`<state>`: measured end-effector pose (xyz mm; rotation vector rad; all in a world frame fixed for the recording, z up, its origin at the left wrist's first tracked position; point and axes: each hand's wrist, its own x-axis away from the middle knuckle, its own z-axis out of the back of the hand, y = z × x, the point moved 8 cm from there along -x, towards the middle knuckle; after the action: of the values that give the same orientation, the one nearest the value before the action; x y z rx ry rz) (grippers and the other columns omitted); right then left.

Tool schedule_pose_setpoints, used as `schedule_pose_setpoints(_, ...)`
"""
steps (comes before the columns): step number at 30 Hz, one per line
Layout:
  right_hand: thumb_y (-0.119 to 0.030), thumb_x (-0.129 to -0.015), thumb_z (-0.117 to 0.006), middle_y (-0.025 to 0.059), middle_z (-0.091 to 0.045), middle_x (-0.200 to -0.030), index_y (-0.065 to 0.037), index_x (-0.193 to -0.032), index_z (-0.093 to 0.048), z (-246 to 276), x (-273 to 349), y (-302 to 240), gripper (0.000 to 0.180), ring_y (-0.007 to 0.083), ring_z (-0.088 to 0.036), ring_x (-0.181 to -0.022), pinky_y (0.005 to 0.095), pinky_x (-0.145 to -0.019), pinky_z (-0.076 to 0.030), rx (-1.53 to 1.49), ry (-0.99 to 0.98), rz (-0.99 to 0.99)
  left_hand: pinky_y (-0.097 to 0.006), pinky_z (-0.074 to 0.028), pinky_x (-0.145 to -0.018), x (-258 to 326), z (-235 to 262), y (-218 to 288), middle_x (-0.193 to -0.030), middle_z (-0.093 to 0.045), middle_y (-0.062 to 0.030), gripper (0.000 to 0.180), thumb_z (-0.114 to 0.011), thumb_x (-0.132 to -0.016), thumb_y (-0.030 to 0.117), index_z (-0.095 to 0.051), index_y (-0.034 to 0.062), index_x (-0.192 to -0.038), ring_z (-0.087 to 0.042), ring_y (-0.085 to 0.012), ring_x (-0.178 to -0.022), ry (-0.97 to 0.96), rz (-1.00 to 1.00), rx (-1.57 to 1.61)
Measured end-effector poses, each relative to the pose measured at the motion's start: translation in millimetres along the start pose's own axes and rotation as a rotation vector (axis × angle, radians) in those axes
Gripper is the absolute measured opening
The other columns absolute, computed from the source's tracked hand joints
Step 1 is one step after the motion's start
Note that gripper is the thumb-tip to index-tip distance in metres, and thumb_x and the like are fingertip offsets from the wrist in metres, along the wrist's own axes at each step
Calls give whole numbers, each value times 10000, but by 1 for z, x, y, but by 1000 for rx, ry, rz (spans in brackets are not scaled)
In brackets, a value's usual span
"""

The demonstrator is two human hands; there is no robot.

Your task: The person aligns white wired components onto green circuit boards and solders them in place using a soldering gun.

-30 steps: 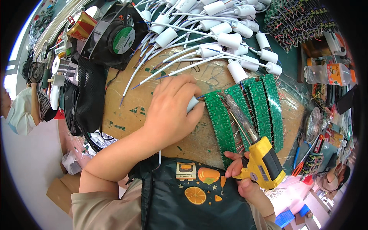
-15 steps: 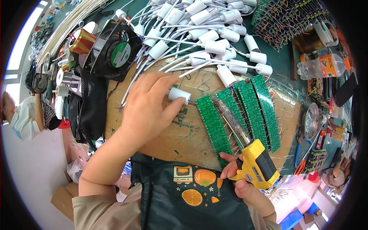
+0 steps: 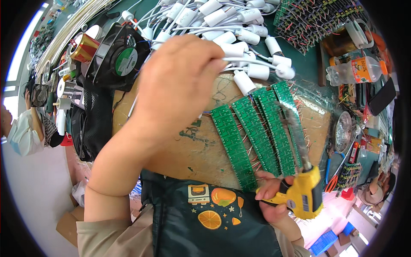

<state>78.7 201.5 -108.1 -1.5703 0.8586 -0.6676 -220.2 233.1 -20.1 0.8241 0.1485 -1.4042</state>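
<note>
My left hand [image 3: 177, 81] is raised over the board, blurred, its fingers pinched at a white cable [image 3: 252, 61]. That cable leads to a white cylindrical cap [image 3: 284, 71] at the edge of a heap of similar capped cables. In my right hand [image 3: 272, 195] is a yellow and black soldering gun [image 3: 305, 195], its blurred metal tip [image 3: 293, 124] pointing away over the rightmost strips. Several green circuit board strips [image 3: 233, 147] lie side by side, thin wires showing between them. A blue wire end touches the leftmost strip's top; my left hand hides where it leads.
A brown work board [image 3: 192, 160] lies under the strips. To the left are a black fan [image 3: 120, 60], a drinks can [image 3: 84, 47] and a black mesh bag [image 3: 92, 115]. A plastic bottle [image 3: 357, 70], a phone [image 3: 382, 96] and pliers [image 3: 333, 171] are at the right.
My left hand has moved up and away from the white cap beside the leftmost strip to the cable heap. The soldering gun has swung right, its tip leaving the left strips.
</note>
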Motion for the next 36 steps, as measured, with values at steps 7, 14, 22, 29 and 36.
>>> schedule_pose_setpoints(7,-513,-993,-622,12,-558,-797,-55,-1493,-371,19,-7,-16,723,166,-619,-666,560,-997,-476,-64,60,269,-300,-457,-654,58,72,-33,-797,-642,-61,100,-771,-802,8,-715,49,-875,-589,-186,-718,-240,265,376)
schedule_pose_setpoints(14,-534,-995,-611,-10,-580,-834,-103,-1528,-350,3,-10,-6,733,155,-633,-695,568,-1023,-459,-43,-46,103,-418,-482,-794,135,70,-62,-877,-657,-85,207,-811,-739,103,-709,58,-914,-628,-313,-876,-746,343,-221)
schedule_pose_setpoints(22,-564,-982,-623,-19,-579,-853,-106,-1508,-360,-6,-11,2,745,155,-634,-706,571,-1015,-453,-26,-86,-4,-412,-498,-868,129,11,35,-1121,-704,-30,372,-840,-751,223,-710,121,-1084,-650,-260,-982,-696,14,263)
schedule_pose_setpoints(29,-569,-971,-640,-19,-579,-852,-107,-1496,-364,-5,-6,7,752,162,-635,-711,565,-1018,-440,21,-70,-104,-358,-527,-774,133,-12,48,-1047,-653,-35,321,-742,-809,189,-695,114,-1117,-639,-221,-919,-837,-214,225)
schedule_pose_setpoints(36,-583,-948,-670,-14,-581,-860,-119,-1492,-372,-6,-6,10,774,168,-636,-739,555,-990,-455,-4,-81,-170,-360,-530,-715,132,-16,43,-1032,-632,-61,310,-725,-780,144,-702,104,-1086,-633,-242,-865,-809,-202,97)
